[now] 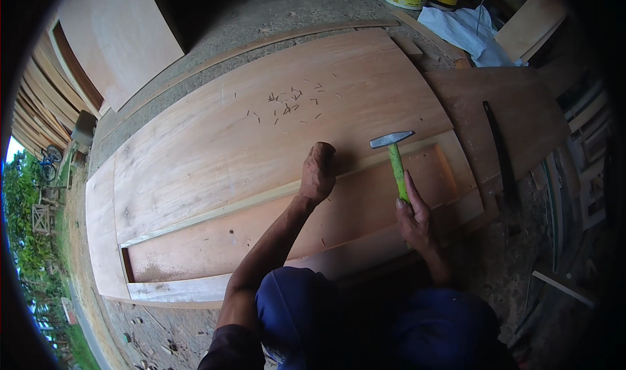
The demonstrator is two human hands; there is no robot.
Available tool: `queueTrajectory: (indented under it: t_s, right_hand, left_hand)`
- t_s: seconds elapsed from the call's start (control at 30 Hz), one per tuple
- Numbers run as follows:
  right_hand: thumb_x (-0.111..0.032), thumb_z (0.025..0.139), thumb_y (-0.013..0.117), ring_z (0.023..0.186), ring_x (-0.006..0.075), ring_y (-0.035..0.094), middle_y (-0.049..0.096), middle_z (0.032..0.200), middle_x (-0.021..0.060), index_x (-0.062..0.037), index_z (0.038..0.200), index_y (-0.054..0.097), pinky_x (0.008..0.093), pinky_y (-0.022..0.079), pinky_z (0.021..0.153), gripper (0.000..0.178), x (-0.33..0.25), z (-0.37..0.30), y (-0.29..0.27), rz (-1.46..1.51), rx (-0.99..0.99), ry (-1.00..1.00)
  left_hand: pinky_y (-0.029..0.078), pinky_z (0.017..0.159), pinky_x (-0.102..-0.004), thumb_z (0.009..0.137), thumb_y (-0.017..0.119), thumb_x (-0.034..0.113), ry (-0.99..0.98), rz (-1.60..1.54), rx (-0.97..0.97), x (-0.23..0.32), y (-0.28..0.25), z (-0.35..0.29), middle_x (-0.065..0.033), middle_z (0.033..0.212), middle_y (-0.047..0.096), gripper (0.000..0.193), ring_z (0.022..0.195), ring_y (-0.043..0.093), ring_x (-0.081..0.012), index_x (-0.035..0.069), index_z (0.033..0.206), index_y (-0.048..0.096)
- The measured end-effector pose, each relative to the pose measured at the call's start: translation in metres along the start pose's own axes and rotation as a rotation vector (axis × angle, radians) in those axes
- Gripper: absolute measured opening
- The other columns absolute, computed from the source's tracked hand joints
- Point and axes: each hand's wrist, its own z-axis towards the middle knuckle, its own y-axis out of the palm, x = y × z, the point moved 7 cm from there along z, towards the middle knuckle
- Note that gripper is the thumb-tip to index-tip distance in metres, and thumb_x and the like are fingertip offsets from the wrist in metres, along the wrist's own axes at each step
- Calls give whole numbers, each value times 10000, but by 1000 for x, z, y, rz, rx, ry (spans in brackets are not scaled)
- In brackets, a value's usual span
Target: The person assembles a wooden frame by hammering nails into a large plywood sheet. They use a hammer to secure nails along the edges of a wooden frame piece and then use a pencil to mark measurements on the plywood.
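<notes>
- Plywood sheet [215, 135] lies flat across the ground, with a pale wooden strip [215, 215] running along the upper side of a long recess [261, 230].
- The left hand [318, 174] is clenched over the sheet, just beyond that strip; whether a nail is pinched inside it, I cannot tell.
- The right hand [415, 220] grasps a green-handled hammer [396, 164], its steel head raised near the strip's right part.
- Done, as far as I can judge: the sheet is laid out and the strips bordering the recess look to be in place.
- Left, it seems: some fastening, since many loose nails [289, 108] lie scattered on the sheet, and the recess is uncovered.
- How many nails are already driven cannot be made out.
</notes>
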Motion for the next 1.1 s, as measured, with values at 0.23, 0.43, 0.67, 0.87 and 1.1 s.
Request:
queueTrajectory:
  t_s: [0.23,0.43,0.67,0.87,1.1]
  right_hand:
    - [-81,1002,502,642,51,404,629,910,78,-91,1565,243,230,414,577,620,8,1,-3,-64,17,-19]
    - [-113,1007,503,662,55,438,676,1013,142,-103,1562,255,234,432,597,608,14,0,-12,-127,118,-122]
    - [-121,1001,524,661,59,460,685,991,145,-112,1559,272,246,452,602,612,20,-6,-19,-105,85,18]
    - [-112,996,531,665,53,461,685,979,139,-106,1557,276,241,450,598,616,16,-7,-22,-112,168,-180]
    - [-104,993,535,662,50,447,644,906,92,-92,1555,276,236,438,591,618,19,-15,-26,-105,167,-169]
  left_hand:
    - [519,749,-394,851,570,-29,-135,-106,-183,-6,5,4,-127,909,605,206,890,613,-313,43,1042,599]
    - [526,793,-425,854,637,72,208,177,-374,39,24,-10,-96,992,623,128,947,609,-293,62,979,661]
    - [433,885,-377,820,611,146,467,443,-660,42,59,-13,-72,1059,601,117,1015,536,-254,113,904,686]
    - [394,974,-383,820,576,188,592,520,-726,31,71,-19,-92,1183,557,164,1091,480,-270,97,912,676]
    - [440,917,-417,802,566,91,340,367,-637,41,68,-55,-163,1134,551,245,1067,511,-318,-5,1025,597]
